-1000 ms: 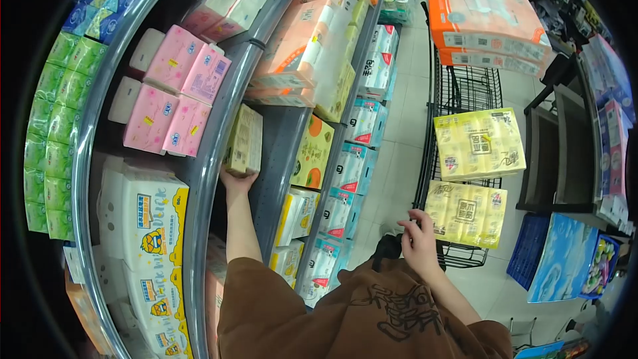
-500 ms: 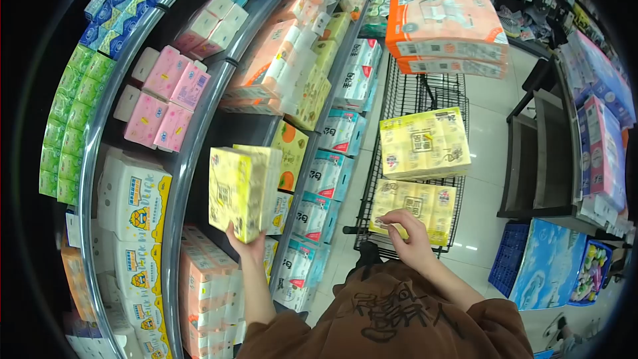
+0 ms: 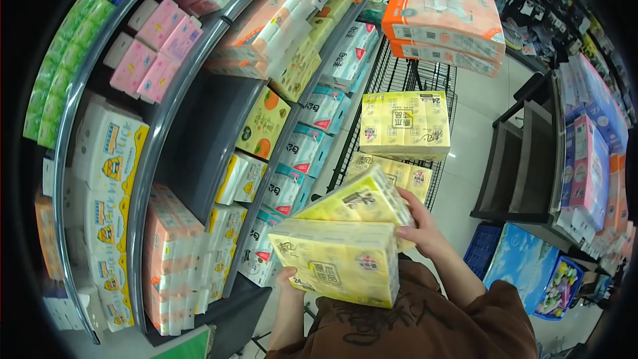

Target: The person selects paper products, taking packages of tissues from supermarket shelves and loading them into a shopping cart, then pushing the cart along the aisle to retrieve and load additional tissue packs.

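Observation:
Two yellow tissue packs are held in front of my body. My left hand (image 3: pixel 287 286) grips the left edge of the nearer yellow pack (image 3: pixel 339 262), its fingers mostly hidden. Behind it the other yellow pack (image 3: pixel 362 199) is tilted, and my right hand (image 3: pixel 420 226) holds it at its right end. Just beyond, in the wire cart (image 3: pixel 442 86), lie a yellow pack partly covered by the held ones (image 3: pixel 415 178) and a fully visible yellow pack (image 3: pixel 405 123). Orange packs (image 3: pixel 444 23) are stacked at the cart's far end.
Shelves (image 3: pixel 183 119) of tissue packs run along my left, with pink packs (image 3: pixel 156 50) and duck-print packs (image 3: pixel 113 206). At the right stand a dark rack (image 3: pixel 522 166), a blue crate (image 3: pixel 482 249) and a blue bin of colourful items (image 3: pixel 561 286).
The held yellow packs have moved from the shelf side to in front of my body, now fanned apart. My right hand has taken hold of one. The view has shifted.

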{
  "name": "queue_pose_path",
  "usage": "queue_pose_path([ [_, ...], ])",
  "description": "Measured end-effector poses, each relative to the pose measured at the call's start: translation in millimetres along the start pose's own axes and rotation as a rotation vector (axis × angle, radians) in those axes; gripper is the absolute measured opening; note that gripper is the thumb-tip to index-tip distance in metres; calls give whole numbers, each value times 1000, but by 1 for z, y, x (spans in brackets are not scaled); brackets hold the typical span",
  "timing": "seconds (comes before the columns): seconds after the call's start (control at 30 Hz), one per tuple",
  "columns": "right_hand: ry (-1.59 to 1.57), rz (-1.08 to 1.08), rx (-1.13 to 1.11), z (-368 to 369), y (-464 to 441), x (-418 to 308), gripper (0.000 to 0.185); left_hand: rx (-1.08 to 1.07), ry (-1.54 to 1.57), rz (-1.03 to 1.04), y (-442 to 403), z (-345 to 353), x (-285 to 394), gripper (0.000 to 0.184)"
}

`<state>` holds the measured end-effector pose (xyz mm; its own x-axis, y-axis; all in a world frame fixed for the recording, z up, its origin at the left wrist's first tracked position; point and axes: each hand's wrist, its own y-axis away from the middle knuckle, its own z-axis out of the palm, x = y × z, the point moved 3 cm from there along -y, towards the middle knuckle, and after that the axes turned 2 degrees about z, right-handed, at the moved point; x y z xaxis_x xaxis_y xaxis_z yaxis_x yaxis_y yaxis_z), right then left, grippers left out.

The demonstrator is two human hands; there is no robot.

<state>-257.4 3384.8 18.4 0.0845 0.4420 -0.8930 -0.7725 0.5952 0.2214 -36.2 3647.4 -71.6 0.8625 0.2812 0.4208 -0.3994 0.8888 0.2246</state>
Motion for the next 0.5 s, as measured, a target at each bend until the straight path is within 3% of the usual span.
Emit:
queue_pose_path([
  [0.13,-339,-2,232,-13,32,3,63,46,21,-14,12,19,-24,81],
  [0.17,-282,-25,313,-13,37,1,58,22,49,-9,17,16,-28,78],
  [0.27,-132,-148,573,-25,36,28,53,220,-9,14,43,-10,-42,76],
  [0.3,287,-183,609,-46,27,56,51,276,-12,-3,54,-19,-46,72],
  [0.4,340,109,680,-46,30,69,50,337,-143,139,85,-19,-56,70],
  [0.43,309,83,676,-45,32,72,55,326,-170,200,96,-11,-58,69],
  [0.5,549,-159,755,-40,49,69,55,349,-156,234,128,-7,-70,70],
])
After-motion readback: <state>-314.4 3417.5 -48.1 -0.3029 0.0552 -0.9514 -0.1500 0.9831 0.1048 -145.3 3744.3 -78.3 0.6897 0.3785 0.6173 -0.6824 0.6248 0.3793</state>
